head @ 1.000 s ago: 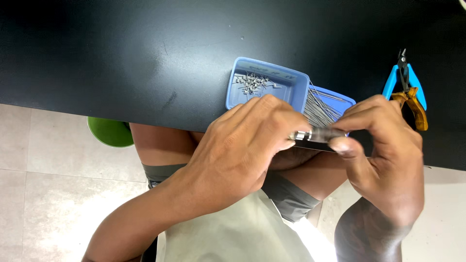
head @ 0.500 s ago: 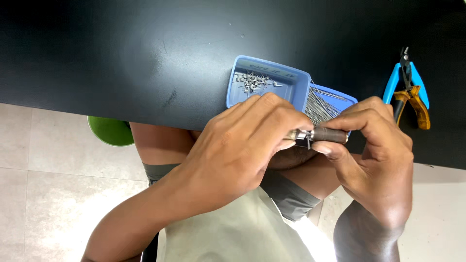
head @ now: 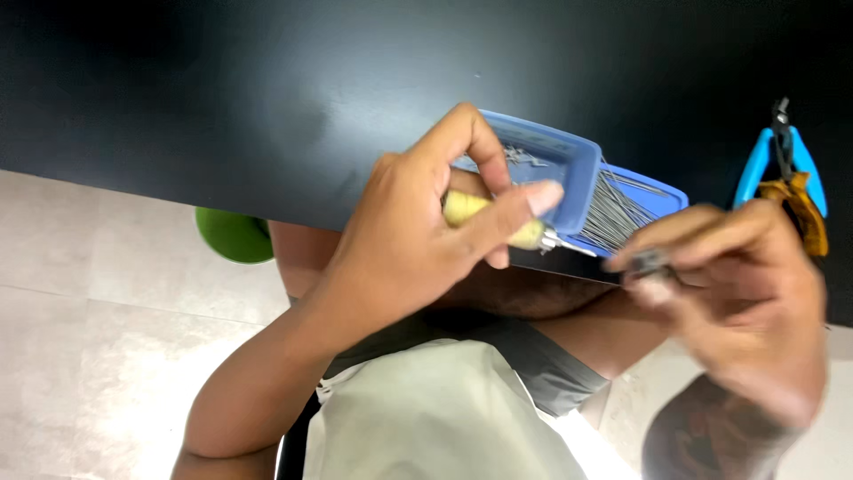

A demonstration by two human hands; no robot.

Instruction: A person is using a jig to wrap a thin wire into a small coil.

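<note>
Gripping a yellow-handled tool (head: 493,220) by its handle, the left hand (head: 418,231) has its fingers (head: 515,204) closed around it, the metal tip pointing toward 3 o'clock. The right hand (head: 737,293), just apart at 4 o'clock, pinches a small dark metal piece (head: 650,263) between fingertips; blur hides its shape. Both hands hover over the near edge of the black surface (head: 267,98). Behind the tool sit two blue trays (head: 582,169), one with small metal bits, one with thin wire pins (head: 613,209). Blue-handled pliers (head: 782,164) lie at 2 o'clock. Bare surface spreads toward 10 o'clock. Pale floor tiles (head: 98,293) and a green stool (head: 233,236) show below.
</note>
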